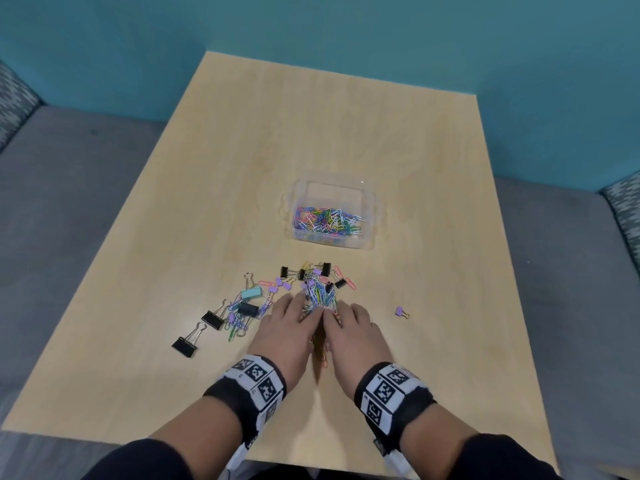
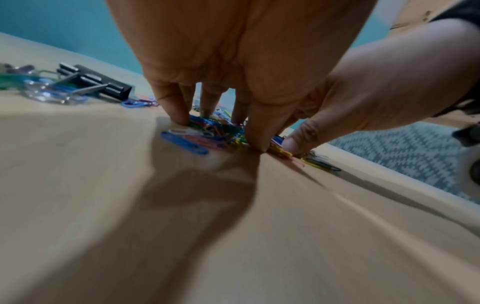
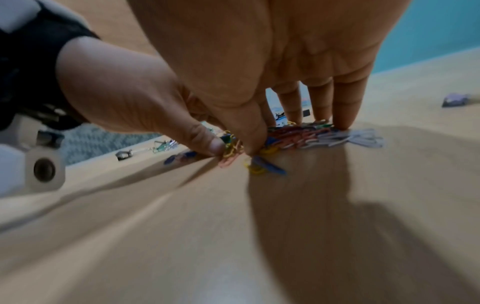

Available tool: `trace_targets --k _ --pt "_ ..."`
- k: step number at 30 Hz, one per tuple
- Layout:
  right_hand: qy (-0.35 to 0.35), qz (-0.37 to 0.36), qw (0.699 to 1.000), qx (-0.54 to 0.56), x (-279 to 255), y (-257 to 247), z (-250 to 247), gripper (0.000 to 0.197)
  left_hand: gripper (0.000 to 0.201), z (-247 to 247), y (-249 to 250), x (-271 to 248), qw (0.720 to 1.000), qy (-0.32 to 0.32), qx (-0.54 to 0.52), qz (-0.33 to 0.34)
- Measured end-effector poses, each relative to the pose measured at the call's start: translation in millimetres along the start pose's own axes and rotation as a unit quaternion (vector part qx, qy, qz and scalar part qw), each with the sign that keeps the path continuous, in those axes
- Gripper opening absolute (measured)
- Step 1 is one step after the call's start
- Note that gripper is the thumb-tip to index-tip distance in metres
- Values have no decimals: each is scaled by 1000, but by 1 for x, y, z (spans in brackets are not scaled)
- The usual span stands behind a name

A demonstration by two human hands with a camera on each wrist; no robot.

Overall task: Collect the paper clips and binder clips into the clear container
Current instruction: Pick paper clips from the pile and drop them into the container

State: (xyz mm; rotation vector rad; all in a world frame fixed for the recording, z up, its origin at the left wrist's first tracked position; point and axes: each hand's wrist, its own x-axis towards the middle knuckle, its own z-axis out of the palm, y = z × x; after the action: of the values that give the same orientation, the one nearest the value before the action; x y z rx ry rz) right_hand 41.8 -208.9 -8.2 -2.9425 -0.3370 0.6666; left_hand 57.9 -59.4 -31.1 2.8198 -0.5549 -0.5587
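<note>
While you rake the loose heap of coloured wire paper clips (image 1: pixel 320 299) together on the pale wooden tabletop (image 1: pixel 346 133), your left hand (image 1: pixel 287 327) and right hand (image 1: pixel 353 334) wall it in, fingers (image 2: pixel 172 107) nearly straight, tips down. The thumbs perhaps pinch a few. The clear plastic box (image 1: pixel 372 216) stands just beyond, ready for the scoop.

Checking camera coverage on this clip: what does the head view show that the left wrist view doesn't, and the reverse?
Head only: the clear box holding paper clips, a lone purple binder clip right of the right hand. Left wrist only: the left hand from beneath, its fingertips pressing into the paper clip pile, a blue paper clip lying just outside. Both: the pile, black binder clips, the table.
</note>
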Motion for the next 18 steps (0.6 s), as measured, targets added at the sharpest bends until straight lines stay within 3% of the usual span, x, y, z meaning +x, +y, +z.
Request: trace_targets --k 5,18 --pt "4 -44 998 -40 3 3 -16 40 45 -9 0 2 999 5 28 24" --pt "-61 -66 996 -13 17 22 -30 44 31 -27 -10 13 999 -44 18 20"
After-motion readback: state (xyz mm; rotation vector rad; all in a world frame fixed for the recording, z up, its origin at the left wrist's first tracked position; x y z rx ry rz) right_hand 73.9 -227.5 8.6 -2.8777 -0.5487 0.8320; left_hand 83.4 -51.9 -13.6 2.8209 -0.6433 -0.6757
